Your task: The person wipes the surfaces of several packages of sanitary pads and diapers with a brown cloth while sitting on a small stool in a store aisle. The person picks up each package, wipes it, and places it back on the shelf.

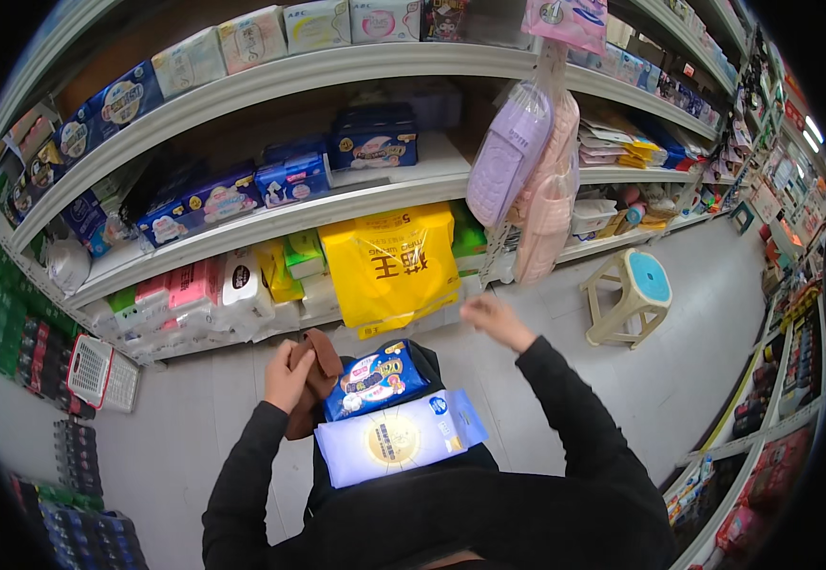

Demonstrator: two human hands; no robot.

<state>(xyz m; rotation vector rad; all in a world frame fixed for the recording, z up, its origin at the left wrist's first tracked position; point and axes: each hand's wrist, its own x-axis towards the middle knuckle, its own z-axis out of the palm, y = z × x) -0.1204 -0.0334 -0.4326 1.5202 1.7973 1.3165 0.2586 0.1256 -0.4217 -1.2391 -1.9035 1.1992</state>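
Note:
My left hand grips a brown cloth, which hangs down beside my lap. Across my thighs lie a dark blue plastic package and, nearer to me, a lilac soft package with a round pale emblem. The cloth's edge meets or overlaps the blue package's left end. My right hand is raised to the right of the packages with its fingers curled in; nothing shows in it. A large yellow plastic-wrapped pack stands on the bottom shelf ahead.
White metal shelves curve across the front, holding blue packages and tissue packs. Wrapped lilac slippers and pink ones hang at their edge. A plastic stool with a blue seat stands at right, a white basket at left.

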